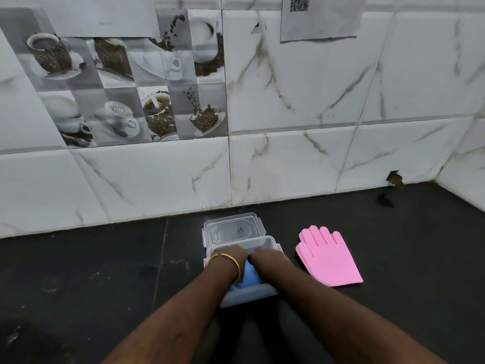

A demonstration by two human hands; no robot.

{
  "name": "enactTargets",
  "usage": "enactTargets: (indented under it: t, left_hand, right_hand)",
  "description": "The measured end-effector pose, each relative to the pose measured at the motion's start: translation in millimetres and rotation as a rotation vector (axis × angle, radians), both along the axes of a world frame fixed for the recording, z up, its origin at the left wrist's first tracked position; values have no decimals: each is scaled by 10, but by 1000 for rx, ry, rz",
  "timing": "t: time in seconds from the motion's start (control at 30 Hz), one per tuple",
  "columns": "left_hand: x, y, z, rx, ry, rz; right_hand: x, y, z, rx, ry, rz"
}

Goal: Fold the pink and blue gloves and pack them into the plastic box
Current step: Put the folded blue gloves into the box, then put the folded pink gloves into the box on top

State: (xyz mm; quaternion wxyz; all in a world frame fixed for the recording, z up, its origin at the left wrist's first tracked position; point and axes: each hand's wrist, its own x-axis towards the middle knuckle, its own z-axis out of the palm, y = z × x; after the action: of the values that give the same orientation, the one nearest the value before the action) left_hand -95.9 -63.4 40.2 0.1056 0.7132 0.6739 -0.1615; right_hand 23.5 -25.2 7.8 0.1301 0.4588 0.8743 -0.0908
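Note:
A clear plastic box [249, 295] stands on the dark counter near the wall. Folded blue gloves [250, 275] lie inside it. My left hand [229, 254] and my right hand [267, 256] both reach down into the box on top of the blue gloves; their fingers are hidden inside, so how they lie does not show. The pink gloves [329, 257] lie flat and stacked on the counter just right of the box, fingers pointing toward the wall. The box's clear lid [233, 228] lies behind the box.
The black counter [105, 271] runs left and right of the box. A white marble-tiled wall [288, 166] rises close behind the lid. A side wall closes the far right corner.

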Motion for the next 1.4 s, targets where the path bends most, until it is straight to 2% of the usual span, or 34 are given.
enactTargets:
  t: [0.23,0.47,0.57,0.63,0.8,1.0,1.1,1.17,1.23,1.4]
  left_hand:
    - [310,57,335,269,-131,-17]
    - [786,199,376,282,-341,19]
    - [876,235,291,225,-426,55]
    - [1783,406,242,178,-501,126]
    - [1799,392,-5,30,-537,324]
    - [2082,426,-451,-33,-664,704]
    - [2156,426,-567,6,-866,930]
    - [2185,435,-586,21,-990,1072]
    - [2192,445,-594,-7,-1082,1139]
    - [2215,406,-505,-157,-1322,1220]
  right_hand:
    - [301,-29,303,202,168,-32]
    - [854,93,515,234,227,-123]
    - [1058,119,502,251,326,-272]
    - [2021,401,407,182,364,-396]
    - [2208,398,237,35,366,-595]
    - [2573,522,-87,-236,380,-758]
    - [2578,545,-217,-340,508,-855]
    - [2550,548,-248,-485,680,-985]
    - [2537,548,-237,-637,809,-1064]
    - [2592,518,-146,-846,925,-1124]
